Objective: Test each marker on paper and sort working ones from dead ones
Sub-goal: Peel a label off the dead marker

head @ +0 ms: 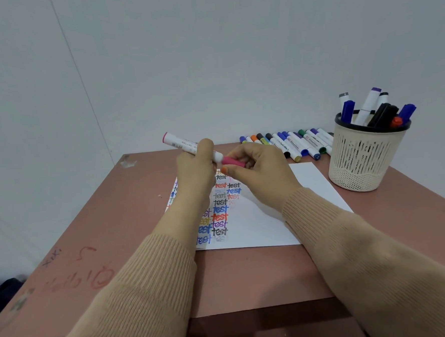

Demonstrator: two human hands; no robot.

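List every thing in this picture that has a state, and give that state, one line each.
pink marker: lifted above the paper, gripped by the left hand.
pink cap: at the marker's tip, pinched by the right hand; on or off unclear.
paper: flat on the table, part-filled with "test" words.
row of markers: lying capped at the table's far edge.
basket: upright, holding markers.

A plain desk corner in a bare room; home or classroom cannot be told. Blank pale walls (235,50) rise beyond the fingers (244,155). Under them lies a worn, scribbled table (143,251) with paper (258,226); right of them, markers (292,143) and a pen cup (364,159).
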